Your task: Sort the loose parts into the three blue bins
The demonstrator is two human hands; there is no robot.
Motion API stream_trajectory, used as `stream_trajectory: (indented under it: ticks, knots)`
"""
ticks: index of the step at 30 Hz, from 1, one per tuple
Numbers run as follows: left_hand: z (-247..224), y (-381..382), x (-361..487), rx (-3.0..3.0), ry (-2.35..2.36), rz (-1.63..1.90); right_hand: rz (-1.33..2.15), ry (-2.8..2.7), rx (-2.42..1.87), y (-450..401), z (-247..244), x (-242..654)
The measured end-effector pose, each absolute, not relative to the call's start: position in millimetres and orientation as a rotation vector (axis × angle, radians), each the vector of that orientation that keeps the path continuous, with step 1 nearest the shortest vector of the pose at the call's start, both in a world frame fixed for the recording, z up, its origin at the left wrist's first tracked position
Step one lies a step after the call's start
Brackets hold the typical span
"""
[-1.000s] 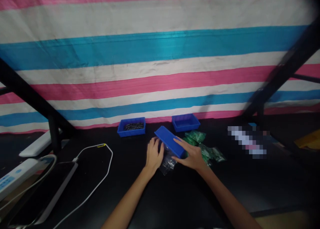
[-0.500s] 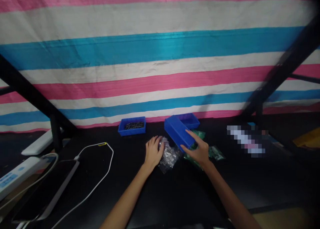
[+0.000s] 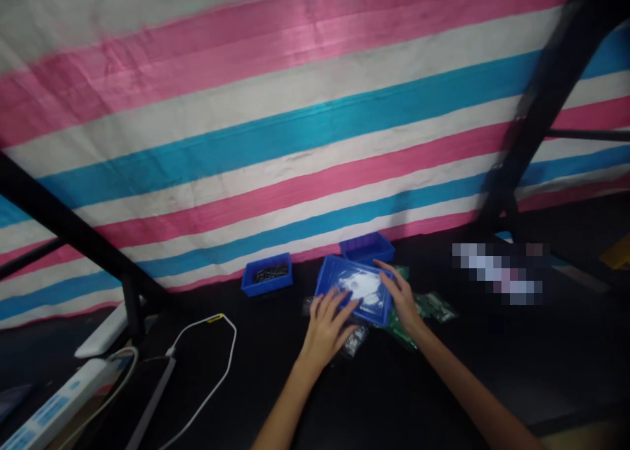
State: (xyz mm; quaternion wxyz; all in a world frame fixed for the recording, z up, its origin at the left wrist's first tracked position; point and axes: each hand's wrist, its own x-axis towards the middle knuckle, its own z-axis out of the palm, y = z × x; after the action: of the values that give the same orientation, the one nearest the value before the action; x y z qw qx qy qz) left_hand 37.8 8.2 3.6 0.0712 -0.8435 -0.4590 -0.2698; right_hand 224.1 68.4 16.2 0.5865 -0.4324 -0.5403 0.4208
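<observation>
A blue plastic bin (image 3: 329, 274) with white pieces (image 3: 365, 286) inside is tilted so that its inside faces me. My right hand (image 3: 404, 299) grips its right side. Over the bin's near left edge lies my left hand (image 3: 325, 328), fingers spread, their tips at the white pieces; whether they touch them I cannot tell. Below the bin, partly covered by it and by my left hand, is a clear plastic bag (image 3: 355, 342) of small shiny parts. Green-tinted plastic bags (image 3: 403, 328) lie under and beside my right hand.
Behind stand another blue bin (image 3: 367, 248) and one of dark, thin metal pieces (image 3: 267, 278). A white cable (image 3: 230, 358) loops across the black table at left, near a power strip (image 3: 62, 404). Black frame bars (image 3: 536, 115) rise before a striped sheet (image 3: 315, 128).
The bin in my right hand has turned from showing its outside to showing its inside. My left hand has moved from the clear bag onto the bin. The camera view has tilted.
</observation>
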Motion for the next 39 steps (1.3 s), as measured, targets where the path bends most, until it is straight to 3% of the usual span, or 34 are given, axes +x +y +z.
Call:
stream_trajectory:
  ticks: [3,6,15,20,24,33,39]
  knots:
    - [3,11,33,-2.579,-1.236,-0.760,1.174,-1.291,-0.949,68,14,219]
    - [9,27,23,-2.427,-1.390,-0.778,1.291,-1.233,-0.952,69,15,219]
    - [20,100,6,-2.408,-1.557,-0.391,1.219,-1.057,-0.975,77,23,234]
    - [14,111,14,-2.387,-1.583,-0.401,1.199,-1.042,-0.973,77,19,230]
    - [11,115,17,-2.295,-1.655,-0.457,1.024,-1.178,-1.046,80,12,230]
    - [-7,86,-11,-1.772,-1.847,-0.810,0.249,-1.493,-1.362,106,-8,260]
    - [-9,79,-31,-2.044,-1.689,-0.676,0.187,-1.732,-1.690,128,-20,259]
